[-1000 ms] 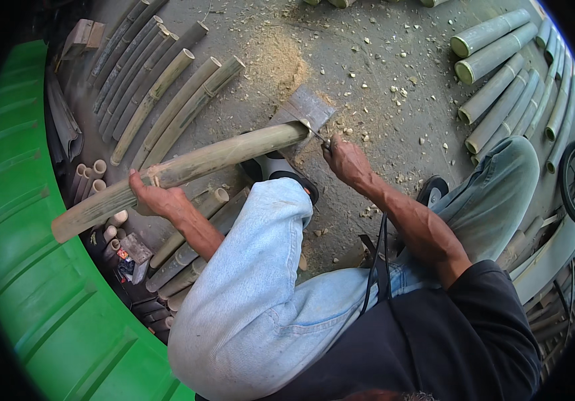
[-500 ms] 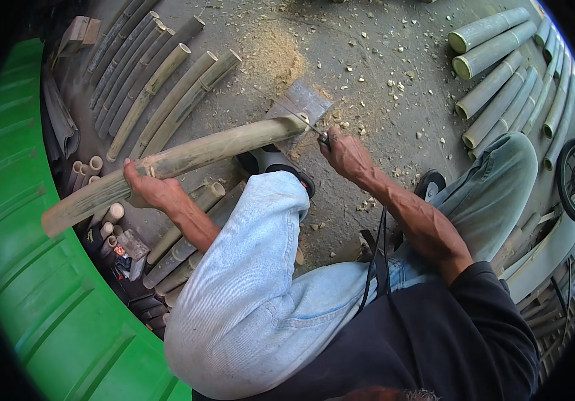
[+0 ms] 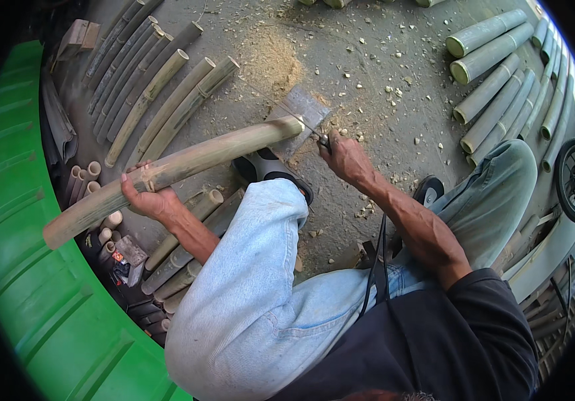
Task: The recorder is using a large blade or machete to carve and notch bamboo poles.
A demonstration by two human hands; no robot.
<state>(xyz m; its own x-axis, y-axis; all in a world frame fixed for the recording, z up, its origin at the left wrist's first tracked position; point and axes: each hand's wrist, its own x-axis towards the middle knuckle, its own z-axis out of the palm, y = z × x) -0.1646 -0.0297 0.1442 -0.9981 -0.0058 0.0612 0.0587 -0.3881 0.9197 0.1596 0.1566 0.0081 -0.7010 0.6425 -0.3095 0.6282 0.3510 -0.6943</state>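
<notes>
clasping bamboo pole [image 3: 217, 152] toward its left end, left hand [image 3: 152, 202]; right hand [image 3: 346, 159] fisted round thin-bladed tool [image 3: 323, 140], beside pole's right end

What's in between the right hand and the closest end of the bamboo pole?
In the head view, a thin blade lies there, running from the right hand toward that end of the bamboo pole.

Compared with one second earlier, we see the thin blade [image 3: 309, 127] in the right hand [image 3: 347, 159] extending in a long line past the end of the pole [image 3: 221, 151], where only a short length showed, and fingertips of the left hand [image 3: 154, 202] now visible over the pole's far edge.
</notes>
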